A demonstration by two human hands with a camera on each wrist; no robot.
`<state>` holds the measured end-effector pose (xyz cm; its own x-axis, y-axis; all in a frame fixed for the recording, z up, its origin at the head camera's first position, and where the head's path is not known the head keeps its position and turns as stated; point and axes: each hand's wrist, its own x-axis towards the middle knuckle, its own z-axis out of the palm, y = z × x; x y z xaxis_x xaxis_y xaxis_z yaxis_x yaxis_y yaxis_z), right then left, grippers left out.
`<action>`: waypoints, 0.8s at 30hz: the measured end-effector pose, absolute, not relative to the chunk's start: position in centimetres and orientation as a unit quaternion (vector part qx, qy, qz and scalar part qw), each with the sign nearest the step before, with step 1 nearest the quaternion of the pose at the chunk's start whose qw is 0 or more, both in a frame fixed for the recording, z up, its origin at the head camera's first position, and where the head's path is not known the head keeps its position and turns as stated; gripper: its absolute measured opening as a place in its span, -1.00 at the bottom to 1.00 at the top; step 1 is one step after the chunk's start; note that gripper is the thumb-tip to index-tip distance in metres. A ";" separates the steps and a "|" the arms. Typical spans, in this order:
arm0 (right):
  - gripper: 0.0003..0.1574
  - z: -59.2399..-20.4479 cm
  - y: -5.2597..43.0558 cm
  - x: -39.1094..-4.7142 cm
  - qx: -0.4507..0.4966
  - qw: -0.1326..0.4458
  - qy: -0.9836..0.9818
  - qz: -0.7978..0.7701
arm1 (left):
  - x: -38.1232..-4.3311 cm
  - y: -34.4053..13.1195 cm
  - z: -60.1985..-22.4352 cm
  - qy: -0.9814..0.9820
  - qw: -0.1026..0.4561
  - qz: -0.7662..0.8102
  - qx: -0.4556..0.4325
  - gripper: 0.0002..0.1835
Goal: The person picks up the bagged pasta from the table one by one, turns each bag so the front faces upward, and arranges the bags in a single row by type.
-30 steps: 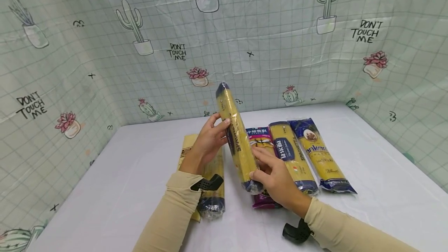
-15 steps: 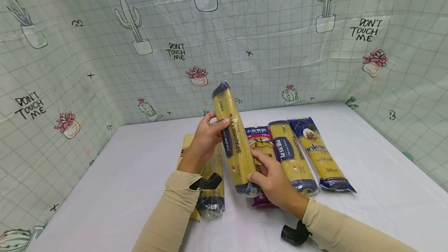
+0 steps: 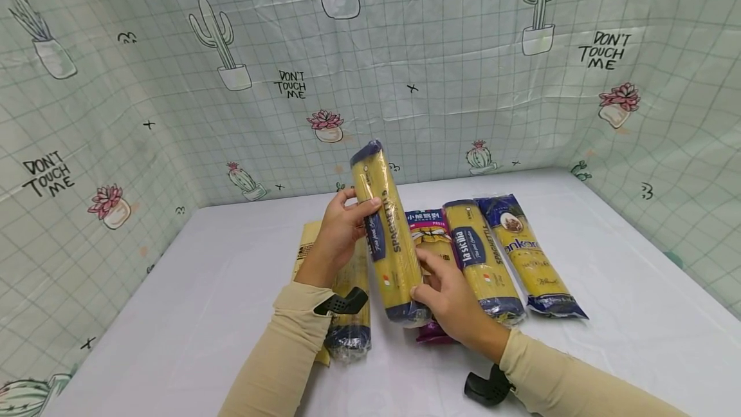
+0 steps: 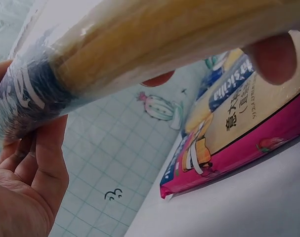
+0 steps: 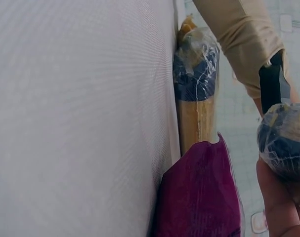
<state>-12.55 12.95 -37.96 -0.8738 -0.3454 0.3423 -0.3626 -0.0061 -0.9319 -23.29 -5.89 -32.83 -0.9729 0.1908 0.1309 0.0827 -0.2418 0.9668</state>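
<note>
Between both hands a yellow spaghetti pack [image 3: 384, 237] with dark blue ends is held up, tilted, its printed front facing the head camera. My left hand [image 3: 341, 230] grips its left side around the middle, thumb across the front. Lower down, my right hand [image 3: 451, 295] holds the right edge near the bottom end, thumb in front. In the left wrist view the left fingers [image 4: 51, 158] curl under the clear wrap of the pack [image 4: 130, 44]. The right wrist view shows its crinkled blue end [image 5: 285, 140] above the right fingers.
On the white table [image 3: 202, 307], another blue-ended pasta pack [image 3: 350, 314] lies beside a pale yellow pack [image 3: 309, 237] under the left arm. To the right lie a pink-and-purple pasta pack [image 3: 431, 237], a La Sicilia spaghetti pack [image 3: 483, 256] and an Ankara pack [image 3: 532, 262]. A patterned cloth [image 3: 370, 69] hangs behind.
The held spaghetti pack has been turned about its long axis, so its blue label and lettering face the camera more. Both hands stay in nearly the same place.
</note>
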 end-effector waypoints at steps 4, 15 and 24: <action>-0.24 -38.0 12.9 -12.6 0.261 -0.007 -0.697 0.667 | -23.3 -6.0 -32.9 0.620 0.025 0.777 0.110 -0.45; -0.25 -38.3 12.9 -12.8 0.248 -0.030 -0.703 0.666 | -23.4 -6.1 -32.8 0.615 0.003 0.785 0.082 -0.49; -0.18 -38.3 12.7 -12.8 0.225 -0.054 -0.702 0.673 | -23.6 -6.2 -32.9 0.614 0.013 0.786 0.067 -0.57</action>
<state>-12.81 12.66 -38.28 -0.8927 -0.3887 0.2282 -0.2442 -0.0083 -0.9697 -23.64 -6.20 -32.92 -0.9907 0.1022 0.0893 0.0620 -0.2451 0.9675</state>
